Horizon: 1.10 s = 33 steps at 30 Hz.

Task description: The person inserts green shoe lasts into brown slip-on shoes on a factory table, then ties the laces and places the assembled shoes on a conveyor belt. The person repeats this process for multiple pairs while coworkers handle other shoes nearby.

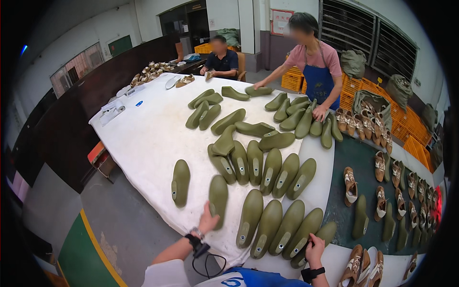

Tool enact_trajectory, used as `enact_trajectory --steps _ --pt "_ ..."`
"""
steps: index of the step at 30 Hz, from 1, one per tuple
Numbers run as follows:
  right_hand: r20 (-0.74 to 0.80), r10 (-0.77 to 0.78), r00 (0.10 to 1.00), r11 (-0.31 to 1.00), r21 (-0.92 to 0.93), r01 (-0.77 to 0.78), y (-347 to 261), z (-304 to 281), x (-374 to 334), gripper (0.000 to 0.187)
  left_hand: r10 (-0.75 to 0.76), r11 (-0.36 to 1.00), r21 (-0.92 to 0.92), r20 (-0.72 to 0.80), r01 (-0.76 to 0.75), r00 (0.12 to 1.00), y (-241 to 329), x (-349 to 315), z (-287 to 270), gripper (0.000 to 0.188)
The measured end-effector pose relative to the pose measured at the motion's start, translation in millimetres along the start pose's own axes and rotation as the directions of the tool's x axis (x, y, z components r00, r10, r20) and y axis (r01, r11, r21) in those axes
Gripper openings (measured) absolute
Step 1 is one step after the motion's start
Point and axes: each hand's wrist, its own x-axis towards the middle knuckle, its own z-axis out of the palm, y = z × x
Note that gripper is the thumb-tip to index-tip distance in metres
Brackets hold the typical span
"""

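Note:
Olive-green shoe lasts lie sole up in rows on the white-covered table (143, 112). My left hand (207, 220) is closed on the near end of one shoe last (219, 196), left of the near row. My right hand (314, 248) is closed at the right end of that row, its fingers against a green shoe last (327, 233) that they partly hide. Beside it lie several other lasts, such as the long one (289, 227) in mid-row. A single last (180, 182) lies farther left, apart from the rest.
Across the table, a person in a blue apron (319, 86) handles more lasts; another person (221, 62) sits at the far end with a shoe. Brown-and-white shoes (350, 186) stand on a dark green surface (337, 210) at right. Orange crates (354, 91) are stacked behind.

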Motion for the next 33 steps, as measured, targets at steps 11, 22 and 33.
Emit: enact_trajectory --steps 11,22,33 --pt "-0.061 -0.043 0.997 0.998 -0.058 0.039 7 3 1 0.031 0.443 0.782 0.618 -0.466 -0.076 0.766 -49 128 -115 0.083" --pt "-0.012 0.037 0.999 0.999 -0.006 -0.037 6 4 2 0.027 0.088 0.992 -0.098 0.038 -0.084 0.995 -39 75 -60 0.078" --pt "-0.043 0.053 0.998 0.998 -0.033 -0.055 -7 3 -2 0.030 0.302 0.867 0.292 0.336 -0.403 0.892 21 37 -44 0.080"
